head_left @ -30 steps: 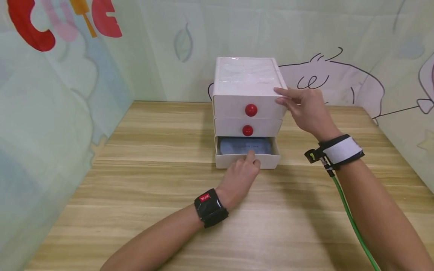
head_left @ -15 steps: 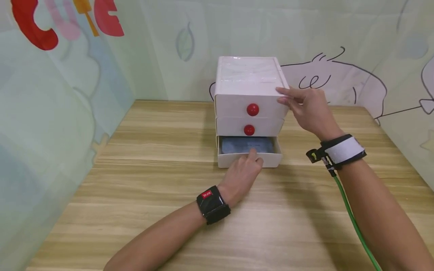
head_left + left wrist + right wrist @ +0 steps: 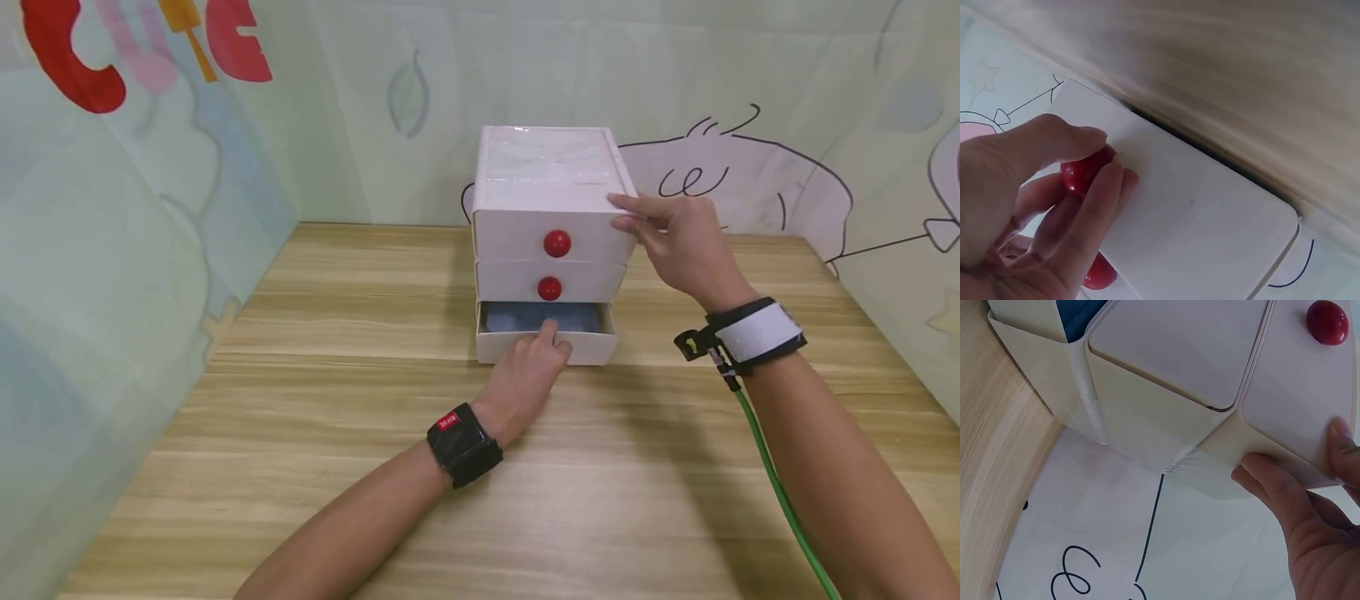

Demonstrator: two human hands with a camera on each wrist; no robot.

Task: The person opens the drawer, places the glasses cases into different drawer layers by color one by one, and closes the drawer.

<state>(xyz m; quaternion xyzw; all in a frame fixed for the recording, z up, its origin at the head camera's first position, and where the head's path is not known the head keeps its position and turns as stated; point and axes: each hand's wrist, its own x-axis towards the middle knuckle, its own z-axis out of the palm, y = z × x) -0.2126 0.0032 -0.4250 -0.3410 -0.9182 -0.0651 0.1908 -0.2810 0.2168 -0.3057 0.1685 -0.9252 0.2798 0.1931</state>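
A white three-drawer cabinet (image 3: 555,167) stands toward the back of the table. Its bottom drawer (image 3: 592,350) is partly out, and a flat blue thing (image 3: 513,317) lies inside. With thumb and fingers, my left hand (image 3: 525,379) pinches the red knob (image 3: 1077,177) on that drawer's front; in the head view the hand hides this knob. My right hand (image 3: 686,242) grips the cabinet's upper right front corner, thumb on the top drawer's front (image 3: 1310,394) and fingers along the side. The upper two drawers are closed, each with a red knob (image 3: 557,243).
The wooden table (image 3: 337,333) meets printed cloth walls (image 3: 360,108) at the back and sides. Both wrists wear black straps (image 3: 465,446). A green cable (image 3: 780,483) runs from the right wrist down along the forearm.
The bottom drawer has slid a little way into the cabinet, with my left hand moving along on its knob. Less of the blue thing shows. My right hand keeps its hold on the corner.
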